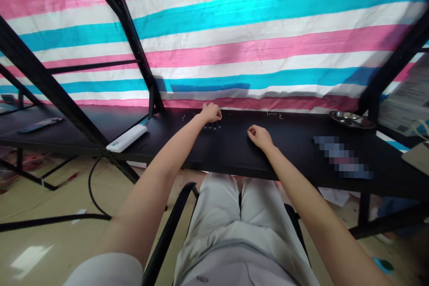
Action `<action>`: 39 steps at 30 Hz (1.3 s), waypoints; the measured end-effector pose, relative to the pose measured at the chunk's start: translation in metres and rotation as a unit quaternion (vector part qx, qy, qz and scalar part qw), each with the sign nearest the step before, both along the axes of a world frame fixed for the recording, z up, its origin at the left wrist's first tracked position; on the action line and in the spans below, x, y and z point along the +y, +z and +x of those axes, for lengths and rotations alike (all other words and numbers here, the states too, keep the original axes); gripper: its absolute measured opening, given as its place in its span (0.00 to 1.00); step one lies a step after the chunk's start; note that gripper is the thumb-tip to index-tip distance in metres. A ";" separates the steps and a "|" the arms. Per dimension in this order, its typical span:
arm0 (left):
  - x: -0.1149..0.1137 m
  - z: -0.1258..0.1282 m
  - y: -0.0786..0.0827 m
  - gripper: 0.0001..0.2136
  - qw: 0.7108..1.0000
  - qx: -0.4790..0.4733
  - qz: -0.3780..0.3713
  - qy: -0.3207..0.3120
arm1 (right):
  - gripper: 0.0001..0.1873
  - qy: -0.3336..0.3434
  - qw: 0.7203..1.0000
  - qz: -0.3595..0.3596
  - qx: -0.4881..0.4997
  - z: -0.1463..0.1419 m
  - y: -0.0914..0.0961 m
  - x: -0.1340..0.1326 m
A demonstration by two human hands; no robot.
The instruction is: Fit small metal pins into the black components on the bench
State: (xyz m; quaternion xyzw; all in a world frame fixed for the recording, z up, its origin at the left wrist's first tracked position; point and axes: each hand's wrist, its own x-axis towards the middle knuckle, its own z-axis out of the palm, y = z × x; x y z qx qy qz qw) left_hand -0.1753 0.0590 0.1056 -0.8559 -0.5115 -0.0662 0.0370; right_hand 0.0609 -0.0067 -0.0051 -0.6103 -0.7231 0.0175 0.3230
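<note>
My left hand (211, 112) rests far out on the black table (295, 143), fingers curled down over a short row of small dark upright pieces (212, 127). Whether it grips one of them is unclear. My right hand (259, 136) lies on the table a little nearer to me, fingers curled in loosely, and nothing shows in it. A few more tiny pieces (273, 115) stand in a row near the table's back edge, right of both hands.
A white power bank (127, 138) lies at the table's left edge. A metal dish (351, 119) sits at the back right, and a blurred flat object (342, 157) lies right of my hands. Black frame struts (129, 31) rise on the left. A striped tarp hangs behind.
</note>
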 end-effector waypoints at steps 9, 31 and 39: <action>0.004 -0.005 -0.010 0.07 1.000 -0.010 -0.022 0.017 | 0.09 -0.005 1.000 -0.007 -0.008 0.000 0.002 0.000; 0.000 -0.002 -0.012 0.06 1.000 -0.008 -0.011 0.008 | 0.09 -0.006 1.000 -0.010 -0.007 0.001 0.002 -0.001; 0.000 -0.001 -0.013 0.07 0.999 -0.036 -0.019 0.012 | 0.09 -0.010 1.000 -0.017 -0.012 0.001 0.002 -0.001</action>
